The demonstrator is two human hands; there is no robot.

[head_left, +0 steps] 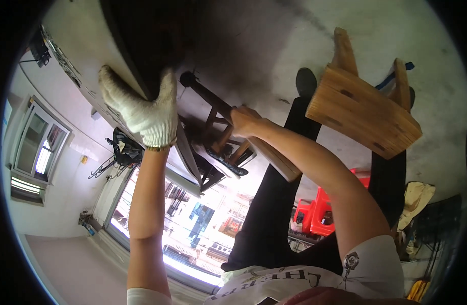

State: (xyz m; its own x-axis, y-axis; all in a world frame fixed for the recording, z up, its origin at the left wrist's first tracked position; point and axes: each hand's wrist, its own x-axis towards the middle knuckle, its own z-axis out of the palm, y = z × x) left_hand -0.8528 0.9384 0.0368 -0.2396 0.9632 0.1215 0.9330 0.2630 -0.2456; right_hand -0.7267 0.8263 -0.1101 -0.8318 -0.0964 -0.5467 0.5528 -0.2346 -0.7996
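Note:
My left hand [142,107], in a white knitted glove, straddles the edge of a large pale-topped table [81,30]. Its fingers lie on the pale face, while the thumb presses the dark underside. My bare right hand [246,122] is closed around a long wooden bar [276,160]. The bar runs slantwise, from a dark rounded far end to a lighter squared near end beside my thigh. Dark wooden legs show behind it; whether they join it I cannot tell.
A small wooden bench [365,112] stands tilted in view by my right leg. Red plastic stools [320,213] are behind my legs, near a pale cloth [416,201]. At left are a wall with a window [40,140], a dark bag [126,147] and a bright doorway [193,223].

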